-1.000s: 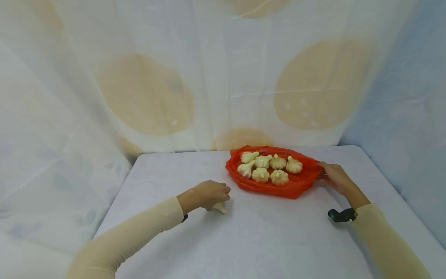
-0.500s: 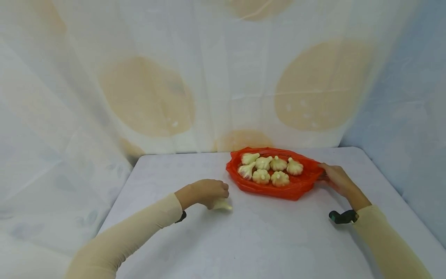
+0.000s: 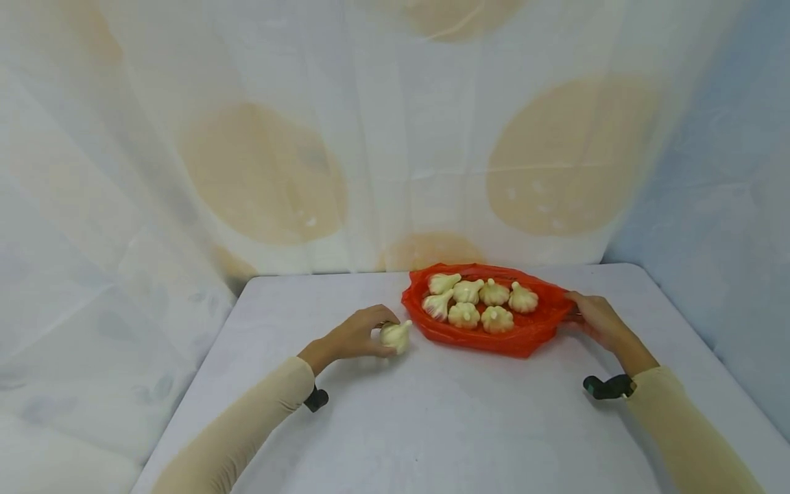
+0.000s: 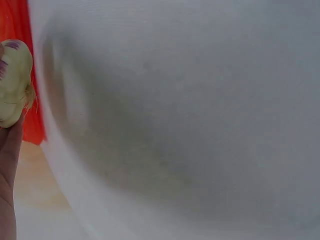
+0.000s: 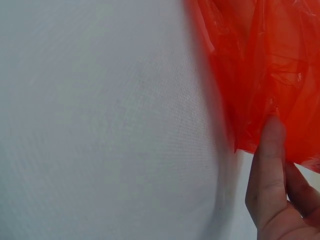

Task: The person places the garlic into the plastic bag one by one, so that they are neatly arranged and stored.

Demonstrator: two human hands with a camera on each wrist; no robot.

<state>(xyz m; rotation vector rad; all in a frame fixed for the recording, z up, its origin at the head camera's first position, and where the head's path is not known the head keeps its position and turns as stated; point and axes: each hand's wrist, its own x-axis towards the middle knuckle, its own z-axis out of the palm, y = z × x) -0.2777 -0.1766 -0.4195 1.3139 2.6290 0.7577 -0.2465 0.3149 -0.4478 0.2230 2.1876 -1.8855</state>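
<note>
Between the thumb and fingers of my left hand (image 3: 358,334) is a garlic bulb (image 3: 396,336), its stem pointing up and right, just left of the red plastic bag (image 3: 475,339). The left wrist view shows the same garlic bulb (image 4: 15,82) at its left edge, with purple streaks and short roots. Several more bulbs sit inside the bag, whose mouth is spread wide. At the bag's right end, my right hand (image 3: 595,319) pinches the plastic. In the right wrist view the thumb of that right hand (image 5: 275,195) presses on the bag, the other fingers partly hidden behind.
A white-covered table (image 3: 469,425) lies under both hands. Behind it hangs a pale curtain (image 3: 382,171) with tan circles, and bluish cloth (image 3: 710,206) closes off the right side. Each wrist carries a dark strapped device.
My left hand has turned over, bringing the garlic bulb from beneath the fingers to their tips, stem now up and slightly higher in view. The right hand keeps its place on the bag.
</note>
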